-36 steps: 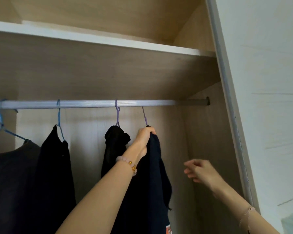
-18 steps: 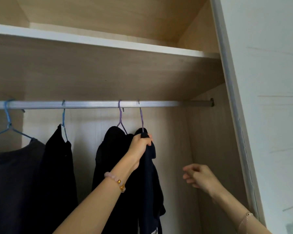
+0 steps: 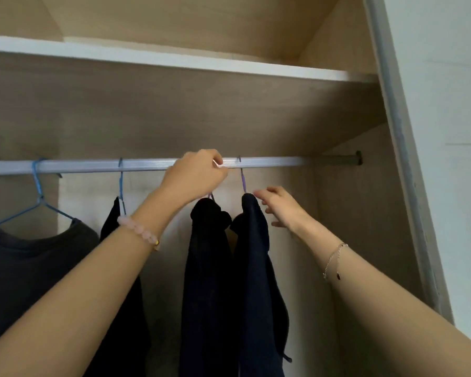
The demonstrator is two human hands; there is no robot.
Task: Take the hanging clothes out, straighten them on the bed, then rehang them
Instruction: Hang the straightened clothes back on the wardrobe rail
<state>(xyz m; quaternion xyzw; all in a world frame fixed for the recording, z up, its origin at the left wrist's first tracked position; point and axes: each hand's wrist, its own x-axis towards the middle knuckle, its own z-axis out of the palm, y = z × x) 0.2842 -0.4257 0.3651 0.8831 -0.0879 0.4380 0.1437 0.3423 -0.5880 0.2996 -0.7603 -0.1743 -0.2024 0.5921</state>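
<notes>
Several dark garments hang on a silver rail (image 3: 93, 165) in a wardrobe. My left hand (image 3: 199, 175) is up at the rail, its fingers closed around the hook of a purple hanger (image 3: 211, 196) that carries a black garment (image 3: 207, 268). Just to the right, a dark navy garment (image 3: 253, 268) hangs on a second purple hanger (image 3: 242, 180). My right hand (image 3: 280, 208) has its fingers spread, the tips touching the navy garment's shoulder. Further left hang a black garment (image 3: 112, 221) and a dark grey T-shirt (image 3: 25, 257), each on a blue hanger.
A wooden shelf (image 3: 174, 61) runs close above the rail. The wardrobe's side wall (image 3: 365, 213) stands right of the navy garment, with a bare stretch of rail between them. The frame edge (image 3: 400, 131) and a white wall lie further right.
My left hand let go of the navy garment's top and rose to the rail, closing on the neighbouring hanger's hook. My right hand moved up and left to the navy garment.
</notes>
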